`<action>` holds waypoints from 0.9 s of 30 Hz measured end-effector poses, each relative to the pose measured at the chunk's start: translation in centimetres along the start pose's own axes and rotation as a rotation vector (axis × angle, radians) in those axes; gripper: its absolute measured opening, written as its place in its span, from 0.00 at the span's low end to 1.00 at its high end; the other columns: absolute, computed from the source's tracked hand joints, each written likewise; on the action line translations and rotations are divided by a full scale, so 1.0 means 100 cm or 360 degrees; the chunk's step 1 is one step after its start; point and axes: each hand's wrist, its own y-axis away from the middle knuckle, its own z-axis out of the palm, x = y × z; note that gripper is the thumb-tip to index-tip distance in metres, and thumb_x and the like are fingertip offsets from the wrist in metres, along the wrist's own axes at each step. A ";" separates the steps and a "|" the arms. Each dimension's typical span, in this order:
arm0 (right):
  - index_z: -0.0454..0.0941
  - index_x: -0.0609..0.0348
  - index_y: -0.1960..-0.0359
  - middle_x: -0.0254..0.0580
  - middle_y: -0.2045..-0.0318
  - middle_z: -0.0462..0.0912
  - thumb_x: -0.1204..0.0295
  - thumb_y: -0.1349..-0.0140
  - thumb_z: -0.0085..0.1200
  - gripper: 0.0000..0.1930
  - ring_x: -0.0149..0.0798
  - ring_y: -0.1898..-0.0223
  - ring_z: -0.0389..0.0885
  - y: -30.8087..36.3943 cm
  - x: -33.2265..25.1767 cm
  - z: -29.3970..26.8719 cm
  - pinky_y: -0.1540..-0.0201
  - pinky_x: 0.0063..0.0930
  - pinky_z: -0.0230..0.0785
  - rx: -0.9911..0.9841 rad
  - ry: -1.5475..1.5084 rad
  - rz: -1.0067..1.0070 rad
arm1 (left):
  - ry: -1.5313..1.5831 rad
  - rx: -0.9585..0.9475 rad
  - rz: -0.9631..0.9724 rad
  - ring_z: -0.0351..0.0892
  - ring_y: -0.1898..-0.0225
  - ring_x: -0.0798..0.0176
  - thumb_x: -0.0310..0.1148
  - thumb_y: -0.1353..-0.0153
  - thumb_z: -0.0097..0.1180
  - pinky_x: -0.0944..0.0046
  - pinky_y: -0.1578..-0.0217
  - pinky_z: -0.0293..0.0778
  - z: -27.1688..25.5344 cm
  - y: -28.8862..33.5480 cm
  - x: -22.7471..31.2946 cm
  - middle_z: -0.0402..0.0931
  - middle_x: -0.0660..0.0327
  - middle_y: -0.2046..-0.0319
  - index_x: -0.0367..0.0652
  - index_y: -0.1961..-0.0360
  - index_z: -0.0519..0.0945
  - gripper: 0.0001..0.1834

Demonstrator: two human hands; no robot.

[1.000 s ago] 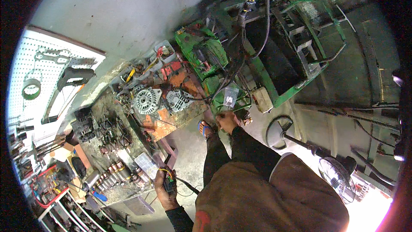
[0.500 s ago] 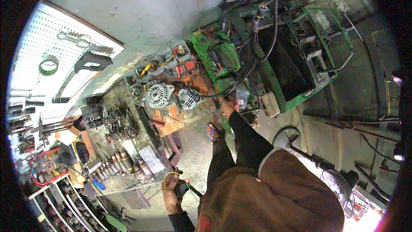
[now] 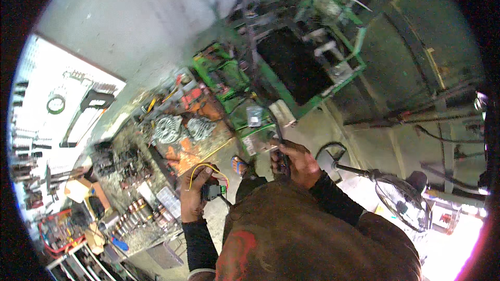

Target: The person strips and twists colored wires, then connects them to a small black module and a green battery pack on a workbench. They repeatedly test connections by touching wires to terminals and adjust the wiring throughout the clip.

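My left hand (image 3: 191, 198) is closed on a small dark electrical connector (image 3: 212, 191) with a green part. A yellow wire (image 3: 197, 166) loops above its fingers and a red wire runs beside it. To the right, my right hand (image 3: 303, 166) has its fingers wrapped round a thick black cable (image 3: 277, 131), which runs up toward a green metal machine (image 3: 223, 70). Both hands are in front of my brown top. A small clear plastic bag (image 3: 254, 116) lies on the green frame beyond the right hand.
Two grey metal housings (image 3: 167, 129) with slotted openings lie on an orange-stained workbench (image 3: 182, 160). Sockets (image 3: 138, 211) and dark parts cover the nearer bench at left. A white pegboard (image 3: 67, 88) holds tools. A standing fan (image 3: 403, 203) is at right.
My right hand has drawn back from the green machine toward my body with the black cable in it. My left hand has risen slightly, still holding the connector. The view has shifted.
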 end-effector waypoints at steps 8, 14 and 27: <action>0.74 0.67 0.43 0.44 0.56 0.83 0.70 0.29 0.52 0.17 0.38 0.57 0.83 0.063 -0.080 -0.011 0.58 0.34 0.76 -0.0035 -0.0241 -0.0709 | -0.0323 -0.0708 0.0424 0.83 0.65 0.66 0.32 0.34 0.63 0.67 0.59 0.77 0.143 0.021 0.052 0.85 0.59 0.67 0.32 0.58 0.83 0.12; 0.73 0.68 0.41 0.50 0.51 0.82 0.77 0.33 0.49 0.19 0.43 0.50 0.81 0.083 -0.150 -0.017 0.46 0.41 0.74 -0.0226 -0.0391 -0.0481 | -0.0281 -0.0524 0.0527 0.82 0.66 0.68 0.34 0.34 0.64 0.68 0.62 0.76 0.193 0.038 0.047 0.84 0.60 0.68 0.34 0.58 0.83 0.12; 0.80 0.68 0.49 0.38 0.65 0.85 0.67 0.32 0.61 0.17 0.29 0.61 0.81 0.073 -0.182 -0.002 0.55 0.26 0.75 -0.0093 0.0613 -0.0694 | -0.0260 -0.0395 0.0802 0.82 0.66 0.68 0.32 0.34 0.62 0.67 0.64 0.78 0.216 0.047 0.065 0.85 0.56 0.58 0.32 0.56 0.83 0.13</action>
